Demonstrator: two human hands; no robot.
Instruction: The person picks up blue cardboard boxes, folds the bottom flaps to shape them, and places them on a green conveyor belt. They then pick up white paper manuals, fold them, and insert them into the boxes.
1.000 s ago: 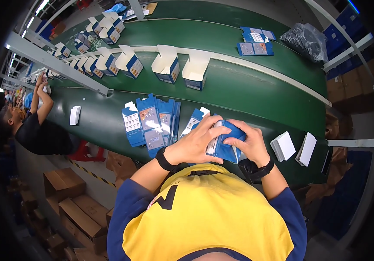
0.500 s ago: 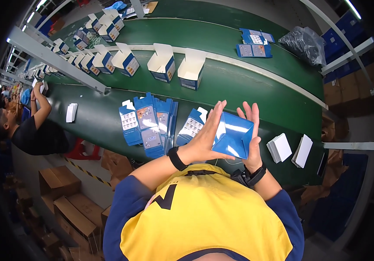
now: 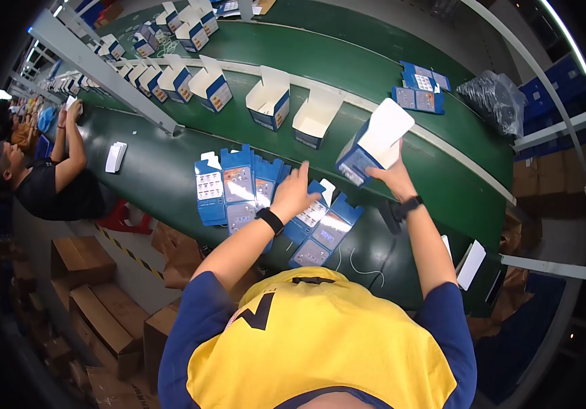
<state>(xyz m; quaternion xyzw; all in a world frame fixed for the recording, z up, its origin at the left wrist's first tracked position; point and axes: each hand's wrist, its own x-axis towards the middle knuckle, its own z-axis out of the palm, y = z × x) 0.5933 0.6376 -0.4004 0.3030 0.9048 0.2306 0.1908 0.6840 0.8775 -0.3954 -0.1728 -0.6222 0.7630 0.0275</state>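
My right hand (image 3: 396, 178) is closed on the side of a folded blue carton (image 3: 357, 161), its white inside and raised lid facing up. It holds the carton over the near edge of the green belt. My left hand (image 3: 294, 195) has its fingers apart and nothing in them. Beneath and beside it lie flat, unfolded blue cartons: a stack (image 3: 238, 184) to its left and another flat carton (image 3: 330, 232) to its right. Whether the left fingertips touch the flat cartons, I cannot tell.
Open-topped cartons (image 3: 267, 109) stand in a row along the belt (image 3: 402, 157). White card stacks (image 3: 471, 264) lie at the right and another (image 3: 115, 157) at the left. A co-worker (image 3: 54, 177) sits at far left. A metal post (image 3: 102, 75) rises there; white cord (image 3: 368, 271) lies nearby.
The carton, held bottom up between both hands before, is now upright in my right hand, farther forward. My left hand has let go and moved left over the flat cartons.
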